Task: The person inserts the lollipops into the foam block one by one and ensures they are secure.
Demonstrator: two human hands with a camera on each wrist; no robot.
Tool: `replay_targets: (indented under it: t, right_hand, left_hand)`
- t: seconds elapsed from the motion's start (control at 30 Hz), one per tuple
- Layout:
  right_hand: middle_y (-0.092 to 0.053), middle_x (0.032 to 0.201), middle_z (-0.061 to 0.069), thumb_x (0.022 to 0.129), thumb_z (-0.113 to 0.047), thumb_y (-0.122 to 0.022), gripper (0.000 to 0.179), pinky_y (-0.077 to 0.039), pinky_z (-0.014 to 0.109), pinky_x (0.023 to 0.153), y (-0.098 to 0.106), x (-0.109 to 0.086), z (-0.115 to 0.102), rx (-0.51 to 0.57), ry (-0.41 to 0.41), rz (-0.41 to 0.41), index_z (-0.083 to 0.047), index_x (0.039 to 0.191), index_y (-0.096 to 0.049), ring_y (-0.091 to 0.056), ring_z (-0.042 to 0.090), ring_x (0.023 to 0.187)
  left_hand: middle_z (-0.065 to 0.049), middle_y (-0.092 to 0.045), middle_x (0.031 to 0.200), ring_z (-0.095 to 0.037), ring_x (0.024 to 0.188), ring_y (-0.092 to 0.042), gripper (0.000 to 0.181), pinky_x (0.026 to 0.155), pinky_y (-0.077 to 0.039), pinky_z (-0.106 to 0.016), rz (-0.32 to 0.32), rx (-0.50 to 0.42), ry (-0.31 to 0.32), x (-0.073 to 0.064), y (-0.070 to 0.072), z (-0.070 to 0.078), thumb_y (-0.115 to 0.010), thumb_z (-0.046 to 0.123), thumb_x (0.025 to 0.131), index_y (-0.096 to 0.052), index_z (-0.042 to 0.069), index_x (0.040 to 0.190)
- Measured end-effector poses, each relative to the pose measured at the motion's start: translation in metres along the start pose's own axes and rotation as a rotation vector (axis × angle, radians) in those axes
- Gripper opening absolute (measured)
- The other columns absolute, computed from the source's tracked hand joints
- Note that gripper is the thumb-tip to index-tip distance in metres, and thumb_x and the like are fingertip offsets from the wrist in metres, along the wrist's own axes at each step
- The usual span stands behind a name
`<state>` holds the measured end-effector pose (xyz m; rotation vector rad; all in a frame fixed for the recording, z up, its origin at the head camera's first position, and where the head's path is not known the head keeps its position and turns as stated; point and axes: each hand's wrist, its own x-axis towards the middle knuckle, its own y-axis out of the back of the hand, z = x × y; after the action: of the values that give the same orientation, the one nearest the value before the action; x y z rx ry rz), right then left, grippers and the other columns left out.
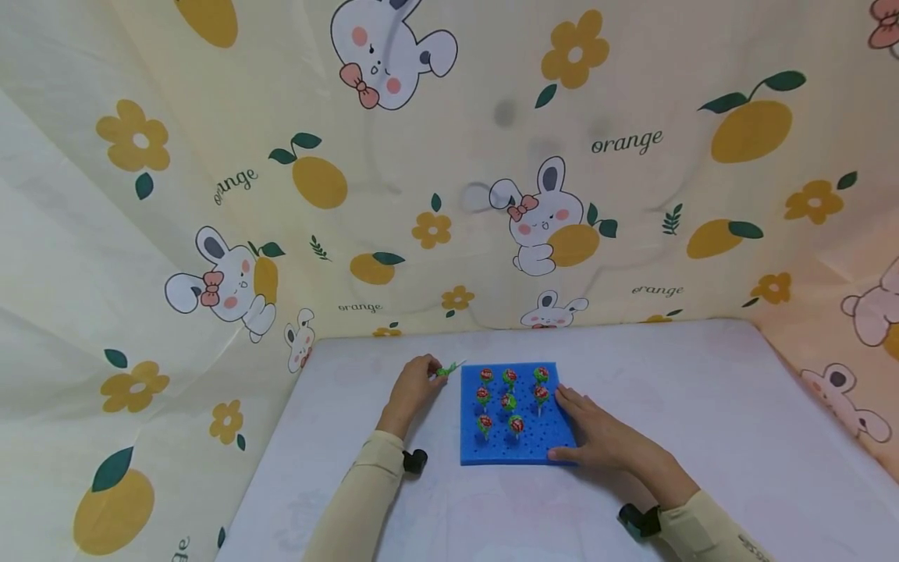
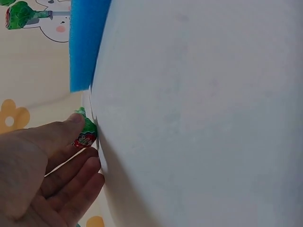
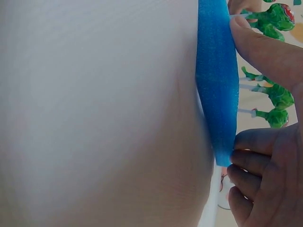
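In the head view my left hand (image 1: 416, 388) pinches a wrapped lollipop (image 1: 445, 371) between thumb and fingertips, just left of a blue foam board (image 1: 541, 449). Its white stick points right, toward the board's far left corner. The left wrist view shows the green and red wrapper (image 2: 86, 135) under the thumb. Several lollipops stand upright in the board by their sticks, three in each of the two farther rows and two in the near row. My right hand (image 1: 604, 437) rests against the board's right side, thumb at the near corner, fingers along the edge (image 3: 218, 90).
The board lies on a white-covered table (image 1: 365, 484), with small holes dotted over its top. A cream curtain (image 1: 492, 257) printed with rabbits, oranges and flowers hangs behind the table and along its sides. A black wrist camera (image 1: 415, 461) sits at the left cuff.
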<state>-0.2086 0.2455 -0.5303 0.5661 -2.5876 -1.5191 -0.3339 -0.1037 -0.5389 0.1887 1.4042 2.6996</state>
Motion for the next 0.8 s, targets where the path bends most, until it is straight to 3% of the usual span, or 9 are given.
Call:
replay_targets:
  t: [0.47, 0.67, 0.8]
  right_hand:
    - [-0.023, 0.176, 0.023, 0.083, -0.066, -0.084, 0.120, -0.029, 0.073, 0.123, -0.001, 0.001, 0.000, -0.002, -0.003, -0.003, 0.000, 0.168, -0.030, -0.020, 0.058, 0.157]
    - [-0.023, 0.175, 0.024, 0.084, -0.066, -0.084, 0.119, -0.029, 0.073, 0.123, 0.000, 0.000, -0.001, 0.000, -0.002, -0.004, 0.000, 0.168, -0.030, -0.020, 0.058, 0.157]
    - [-0.023, 0.175, 0.024, 0.084, -0.066, -0.084, 0.119, -0.029, 0.073, 0.123, 0.000, 0.000, 0.000, 0.002, 0.000, -0.004, 0.000, 0.168, -0.030, -0.020, 0.059, 0.157]
  left_hand:
    - [-0.008, -0.074, 0.115, -0.026, 0.111, -0.069, 0.023, 0.102, -0.058, -0.049, -0.005, -0.086, 0.048, -0.007, 0.006, -0.005, -0.080, 0.019, 0.099, -0.071, 0.009, 0.118]
    - [-0.006, -0.075, 0.110, -0.021, 0.102, -0.069, 0.025, 0.096, -0.060, -0.045, 0.028, -0.119, 0.017, -0.011, 0.012, -0.008, -0.079, 0.018, 0.100, -0.070, 0.009, 0.122]
    - [-0.006, -0.075, 0.113, -0.022, 0.105, -0.072, 0.025, 0.097, -0.061, -0.044, 0.059, -0.108, -0.028, -0.013, 0.015, -0.007, -0.078, 0.018, 0.101, -0.070, 0.009, 0.123]
